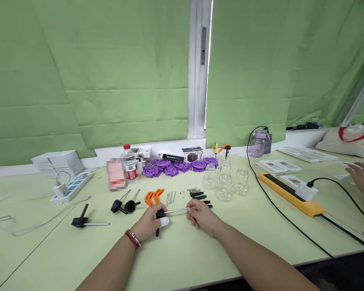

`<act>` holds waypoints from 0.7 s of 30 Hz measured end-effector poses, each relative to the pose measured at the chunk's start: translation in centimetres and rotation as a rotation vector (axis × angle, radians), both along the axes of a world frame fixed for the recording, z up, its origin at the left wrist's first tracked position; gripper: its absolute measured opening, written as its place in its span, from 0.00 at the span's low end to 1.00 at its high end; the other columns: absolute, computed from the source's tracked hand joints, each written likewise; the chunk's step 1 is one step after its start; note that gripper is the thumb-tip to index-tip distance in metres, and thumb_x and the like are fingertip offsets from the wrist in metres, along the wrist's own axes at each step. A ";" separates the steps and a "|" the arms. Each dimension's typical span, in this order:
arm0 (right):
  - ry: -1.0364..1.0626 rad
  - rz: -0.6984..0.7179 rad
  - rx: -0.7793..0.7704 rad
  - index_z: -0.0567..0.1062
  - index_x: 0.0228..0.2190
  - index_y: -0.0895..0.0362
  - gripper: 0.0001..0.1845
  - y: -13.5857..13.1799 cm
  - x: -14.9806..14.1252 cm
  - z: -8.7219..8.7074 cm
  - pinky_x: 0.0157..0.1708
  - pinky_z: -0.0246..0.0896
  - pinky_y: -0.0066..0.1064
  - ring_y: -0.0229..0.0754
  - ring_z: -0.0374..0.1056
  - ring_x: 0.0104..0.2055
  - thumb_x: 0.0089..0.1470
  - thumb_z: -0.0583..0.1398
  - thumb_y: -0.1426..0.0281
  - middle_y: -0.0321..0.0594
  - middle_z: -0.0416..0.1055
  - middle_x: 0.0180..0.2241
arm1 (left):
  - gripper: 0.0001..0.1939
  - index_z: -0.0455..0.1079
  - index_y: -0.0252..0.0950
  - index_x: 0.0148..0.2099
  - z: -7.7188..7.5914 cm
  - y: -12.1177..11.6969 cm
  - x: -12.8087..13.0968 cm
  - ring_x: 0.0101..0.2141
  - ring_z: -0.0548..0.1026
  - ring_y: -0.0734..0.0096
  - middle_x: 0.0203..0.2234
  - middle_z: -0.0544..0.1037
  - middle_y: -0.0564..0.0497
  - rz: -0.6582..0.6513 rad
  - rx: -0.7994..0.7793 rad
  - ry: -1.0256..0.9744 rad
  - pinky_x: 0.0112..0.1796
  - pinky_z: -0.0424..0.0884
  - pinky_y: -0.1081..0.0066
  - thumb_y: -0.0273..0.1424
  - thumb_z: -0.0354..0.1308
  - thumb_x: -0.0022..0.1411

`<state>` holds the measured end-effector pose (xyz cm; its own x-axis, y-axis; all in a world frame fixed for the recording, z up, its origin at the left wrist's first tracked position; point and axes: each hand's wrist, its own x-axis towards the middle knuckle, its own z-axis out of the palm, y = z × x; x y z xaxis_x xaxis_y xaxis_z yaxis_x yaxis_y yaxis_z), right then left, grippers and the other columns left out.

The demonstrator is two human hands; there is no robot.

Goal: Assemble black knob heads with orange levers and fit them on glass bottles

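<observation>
My left hand (147, 223), with white tape on its thumb, is closed around a black plastic piece (160, 214). A thin metal rod (176, 210) sticks out of that piece to the right. My right hand (202, 216) pinches the rod's far end; whether a small part sits between the fingers is hidden. Similar black pieces with rods (117, 206) lie to the left. Just beyond my hands are orange levers (154, 197), several metal pins (170, 197), springs (194, 190) and black tubular parts (198, 197).
Purple plastic wheels (171, 166) and a red-capped bottle (130, 165) line the back. Clear glass jars (223, 188) stand right of centre. An orange power strip (291, 194) with cables lies farther right, near another person's hand (362, 178). A white power strip (73, 188) is at left.
</observation>
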<state>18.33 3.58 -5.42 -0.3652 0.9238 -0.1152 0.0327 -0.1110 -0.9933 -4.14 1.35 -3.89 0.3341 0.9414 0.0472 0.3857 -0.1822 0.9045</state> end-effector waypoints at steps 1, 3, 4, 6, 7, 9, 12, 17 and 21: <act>-0.004 -0.002 -0.006 0.63 0.28 0.55 0.10 0.0 -0.1 0.1 0.13 0.45 0.21 0.28 0.54 0.15 0.51 0.57 0.63 0.29 0.65 0.20 | 0.13 0.63 0.36 0.36 0.0 0.0 0.0 0.27 0.62 0.72 0.27 0.66 0.53 0.001 0.000 0.000 0.29 0.59 0.73 0.36 0.60 0.51; -0.011 -0.006 -0.013 0.62 0.27 0.56 0.11 -0.1 -0.1 0.2 0.13 0.45 0.21 0.28 0.53 0.15 0.51 0.57 0.62 0.29 0.64 0.19 | 0.12 0.63 0.36 0.36 0.1 -0.1 0.0 0.27 0.62 0.72 0.27 0.66 0.53 -0.003 0.000 0.000 0.29 0.58 0.73 0.36 0.60 0.52; -0.016 -0.006 -0.014 0.62 0.26 0.56 0.11 -0.1 -0.1 0.3 0.12 0.45 0.21 0.28 0.53 0.15 0.52 0.57 0.62 0.29 0.64 0.18 | 0.12 0.63 0.36 0.36 0.1 -0.1 0.0 0.27 0.62 0.72 0.27 0.66 0.53 -0.004 0.002 0.000 0.29 0.58 0.73 0.36 0.60 0.52; -0.033 -0.006 -0.016 0.62 0.26 0.56 0.11 -0.1 -0.1 0.5 0.12 0.45 0.21 0.28 0.53 0.14 0.53 0.56 0.62 0.29 0.64 0.18 | 0.12 0.63 0.36 0.36 0.1 -0.1 0.0 0.27 0.62 0.73 0.27 0.66 0.53 -0.003 0.005 0.007 0.29 0.58 0.73 0.35 0.59 0.52; -0.043 -0.007 -0.016 0.62 0.25 0.56 0.11 -0.2 -0.1 0.5 0.13 0.45 0.21 0.28 0.53 0.14 0.53 0.55 0.63 0.29 0.63 0.17 | 0.12 0.63 0.36 0.36 0.2 -0.1 0.1 0.27 0.62 0.73 0.27 0.66 0.53 -0.001 0.005 0.012 0.29 0.58 0.73 0.35 0.59 0.52; -0.058 -0.009 -0.016 0.63 0.24 0.57 0.12 -0.1 -0.1 0.5 0.13 0.46 0.21 0.28 0.53 0.14 0.54 0.54 0.63 0.30 0.63 0.17 | 0.12 0.63 0.36 0.36 0.1 0.0 0.1 0.27 0.61 0.73 0.27 0.65 0.53 0.000 0.001 0.017 0.29 0.58 0.73 0.36 0.59 0.52; -0.058 -0.017 -0.017 0.63 0.24 0.57 0.14 0.0 -0.1 0.3 0.13 0.47 0.21 0.28 0.54 0.15 0.56 0.53 0.63 0.32 0.65 0.19 | 0.13 0.63 0.36 0.36 0.1 0.0 0.1 0.26 0.61 0.73 0.27 0.65 0.54 0.001 -0.004 0.016 0.29 0.58 0.74 0.37 0.59 0.52; -0.016 -0.019 -0.014 0.63 0.29 0.56 0.09 0.0 0.0 0.3 0.12 0.47 0.21 0.29 0.56 0.16 0.54 0.55 0.63 0.31 0.65 0.21 | 0.13 0.62 0.36 0.36 0.2 0.0 0.1 0.26 0.61 0.72 0.26 0.65 0.53 -0.003 -0.002 0.021 0.28 0.57 0.73 0.38 0.59 0.52; -0.007 0.002 0.009 0.62 0.32 0.55 0.07 -0.2 0.0 0.6 0.13 0.47 0.21 0.30 0.56 0.16 0.51 0.56 0.67 0.29 0.65 0.20 | 0.13 0.62 0.36 0.35 0.2 0.0 0.1 0.27 0.62 0.71 0.27 0.66 0.52 -0.006 -0.002 0.025 0.28 0.58 0.73 0.38 0.59 0.52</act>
